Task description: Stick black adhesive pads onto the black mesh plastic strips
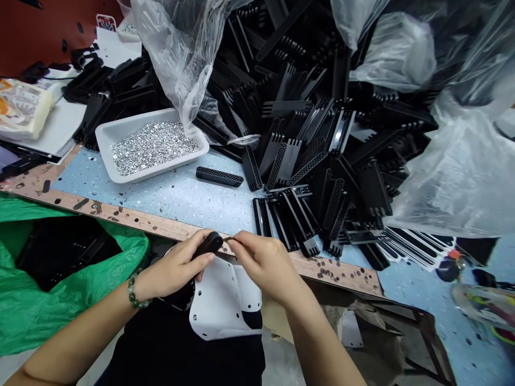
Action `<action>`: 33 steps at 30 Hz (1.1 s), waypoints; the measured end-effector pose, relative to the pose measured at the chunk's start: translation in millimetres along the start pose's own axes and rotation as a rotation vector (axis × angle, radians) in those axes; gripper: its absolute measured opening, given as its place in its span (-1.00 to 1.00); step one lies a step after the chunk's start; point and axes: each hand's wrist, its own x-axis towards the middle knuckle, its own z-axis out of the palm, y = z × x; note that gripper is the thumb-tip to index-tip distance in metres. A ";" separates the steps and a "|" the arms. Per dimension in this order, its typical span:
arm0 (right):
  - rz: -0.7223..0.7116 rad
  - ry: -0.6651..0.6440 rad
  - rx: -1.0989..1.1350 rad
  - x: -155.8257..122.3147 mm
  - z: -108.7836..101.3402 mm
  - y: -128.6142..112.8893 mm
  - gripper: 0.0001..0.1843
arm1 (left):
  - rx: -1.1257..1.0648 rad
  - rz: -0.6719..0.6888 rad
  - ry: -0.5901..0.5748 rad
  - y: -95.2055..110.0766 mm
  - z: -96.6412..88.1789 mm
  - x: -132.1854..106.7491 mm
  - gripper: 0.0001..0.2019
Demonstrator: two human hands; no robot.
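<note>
My left hand (173, 271) is wrapped around a black plastic slotted piece (210, 244), its rounded end pointing right, just in front of the table edge. My right hand (265, 260) pinches a small, thin dark strip (228, 239) whose tip meets that rounded end. Whether the strip is inside the piece or only touching it, I cannot tell. Below both hands, a white sheet with punched holes (215, 303) lies over my lap. A single black textured piece (219, 176) rests on the blue tabletop beyond my hands.
A white tray (151, 174) of tiny silvery metal pieces (155, 145) stands at the back left. Black slotted parts (289, 161) are heaped across the table, among clear plastic bags (454, 177). An open green bag (28, 321) sits left, below the wooden table edge (161, 221).
</note>
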 end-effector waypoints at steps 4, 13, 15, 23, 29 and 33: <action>0.052 -0.167 0.168 1.3 -4.8 11.1 -0.62 | 0.013 -0.039 -0.077 -0.5 -1.7 0.4 -0.62; -0.181 0.298 -0.515 -10.2 23.4 -5.8 -0.69 | 0.301 0.014 0.290 3.1 10.6 2.7 -0.52; -0.133 0.321 -0.507 -9.8 27.0 -5.9 -0.68 | 0.303 0.024 0.331 3.1 12.9 3.3 -0.52; 0.144 -0.257 0.482 3.3 13.5 23.9 -0.62 | 0.065 -0.094 -0.097 -1.7 -0.7 0.7 -0.57; 0.103 -0.234 0.528 1.6 14.9 21.1 -0.63 | -0.028 -0.111 -0.147 -8.9 -3.7 3.3 -0.61; 0.029 0.014 0.223 -1.5 23.6 12.0 -0.72 | 0.069 -0.014 -0.067 -3.9 -2.7 3.6 -0.65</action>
